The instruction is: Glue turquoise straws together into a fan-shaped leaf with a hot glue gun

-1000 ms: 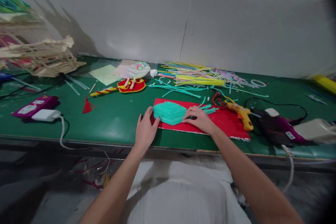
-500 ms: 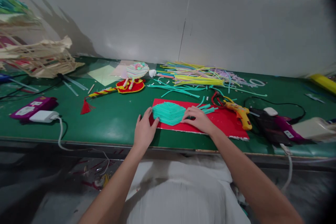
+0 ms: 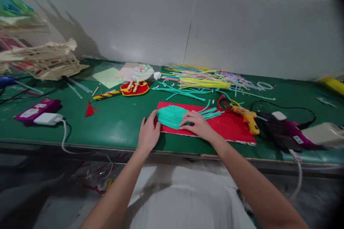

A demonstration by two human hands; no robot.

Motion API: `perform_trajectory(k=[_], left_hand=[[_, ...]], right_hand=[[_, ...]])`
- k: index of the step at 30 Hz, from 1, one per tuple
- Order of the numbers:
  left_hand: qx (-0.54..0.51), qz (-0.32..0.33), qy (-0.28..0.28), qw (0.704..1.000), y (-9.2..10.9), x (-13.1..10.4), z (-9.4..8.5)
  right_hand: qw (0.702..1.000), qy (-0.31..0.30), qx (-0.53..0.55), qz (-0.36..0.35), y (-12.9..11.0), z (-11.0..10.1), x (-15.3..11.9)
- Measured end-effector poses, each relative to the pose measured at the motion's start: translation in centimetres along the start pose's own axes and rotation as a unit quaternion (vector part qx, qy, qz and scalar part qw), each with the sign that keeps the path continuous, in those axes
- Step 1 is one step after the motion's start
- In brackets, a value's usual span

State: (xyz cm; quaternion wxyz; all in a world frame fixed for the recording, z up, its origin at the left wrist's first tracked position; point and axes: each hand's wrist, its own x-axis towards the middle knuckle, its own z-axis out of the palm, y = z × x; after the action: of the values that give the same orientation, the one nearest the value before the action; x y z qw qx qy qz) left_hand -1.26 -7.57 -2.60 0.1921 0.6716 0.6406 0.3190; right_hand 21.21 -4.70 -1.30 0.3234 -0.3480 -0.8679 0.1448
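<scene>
A teal leaf shape (image 3: 170, 116) made of fuzzy chenille stems laid side by side rests on a red board (image 3: 233, 125). At its left end, my left hand (image 3: 148, 132) grips the edge between thumb and forefinger. My right hand (image 3: 198, 126) has its fingertips and thumb closed on the leaf's lower right edge, with the palm above the red board. Loose teal stems (image 3: 212, 112) stick out behind my right fingers. What lies under the right fingertips is partly hidden.
A yellow glue gun (image 3: 248, 118) lies on the board's right end. Behind are piles of coloured chenille stems (image 3: 199, 77) and a decorated fan (image 3: 135, 87) with a red tassel. Purple power strips (image 3: 40, 109) with cables sit left and right; a stick-built model (image 3: 45, 59) stands far left.
My right hand has shifted slightly left along the leaf's lower edge, its fingers now further over the leaf. My left hand stays at the left end. The view has moved a little.
</scene>
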Motion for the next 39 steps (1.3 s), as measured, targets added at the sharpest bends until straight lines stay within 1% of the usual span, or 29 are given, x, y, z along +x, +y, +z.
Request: perform_trajectory(k=[8,15,28,31,35,39], left_hand=[[0.009,0.001,-0.016,1.0,0.4,0.0,-0.1],[0.023,0.013,-0.009,1.0,0.6,0.0,-0.1],[0.033,0.011,-0.012,0.999,0.6,-0.1,-0.2],[0.066,0.029,-0.014,0.997,0.8,-0.2,-0.1],[0.147,0.062,-0.012,0.987,0.9,-0.5,0.1],[0.184,0.079,-0.002,0.98,1.0,-0.8,0.2]], right_hand=[[1.0,-0.004,0.006,0.008,0.1,0.1,0.0],[1.0,-0.007,0.006,0.012,0.0,0.1,0.0],[1.0,-0.008,0.005,0.013,-0.1,0.0,0.1],[1.0,-0.008,0.006,0.013,-0.1,0.1,0.1],[1.0,0.0,0.017,0.015,-0.2,0.0,0.1],[0.997,0.057,0.043,0.04,0.2,-1.3,-0.5]])
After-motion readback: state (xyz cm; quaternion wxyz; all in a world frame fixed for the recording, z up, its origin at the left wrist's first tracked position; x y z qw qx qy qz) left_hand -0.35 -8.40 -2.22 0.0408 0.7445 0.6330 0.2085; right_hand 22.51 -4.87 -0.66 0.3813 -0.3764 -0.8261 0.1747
